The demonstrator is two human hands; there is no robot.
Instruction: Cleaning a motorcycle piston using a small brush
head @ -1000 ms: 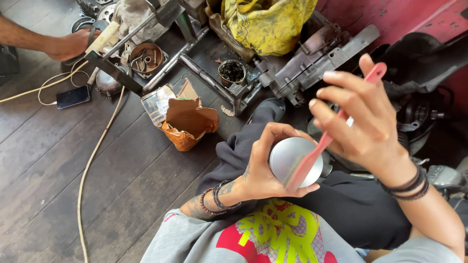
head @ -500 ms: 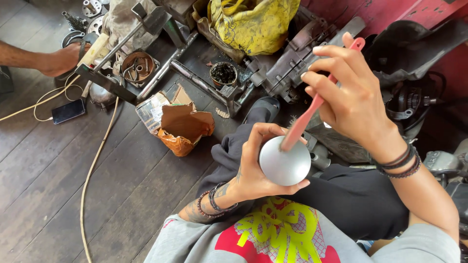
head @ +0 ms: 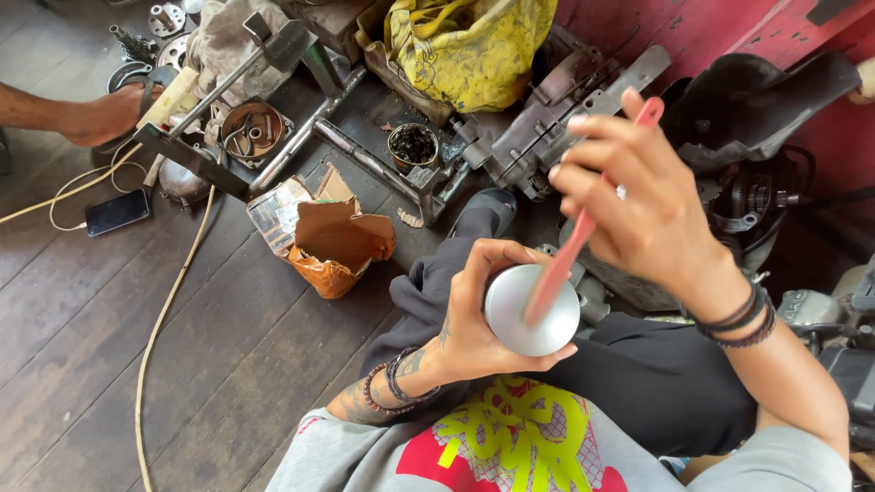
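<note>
Your left hand (head: 474,314) wraps a round silver metal cap (head: 531,310) from the side, fingers curled tight around its rim, flat face toward the camera, held over your lap just above the dark trousers (head: 656,383). Your right hand (head: 638,205) is closed on a pink plastic stick (head: 583,223), pinched near its upper end; the stick slants down-left and its lower tip touches the cap's face near the middle. The cap's right edge is free, with the left fingertips lying over the lower rim. Room: open wooden floor (head: 137,346) to your left, only a thin tan cable (head: 159,319) crossing it. Ahead it is crowded: torn cardboard box (head: 333,237) near your knee, metal frame bars (head: 365,159), a small pot of dark bits (head: 412,144), yellow bag (head: 465,46), engine parts (head: 547,118) close behind the right hand. Black plastic cover (head: 756,100) and red wall (head: 729,27) box in the right side. Another person's hand (head: 105,114) rests at far left by the frame, well apart from yours; a phone (head: 117,211) lies on the floor near it.
</note>
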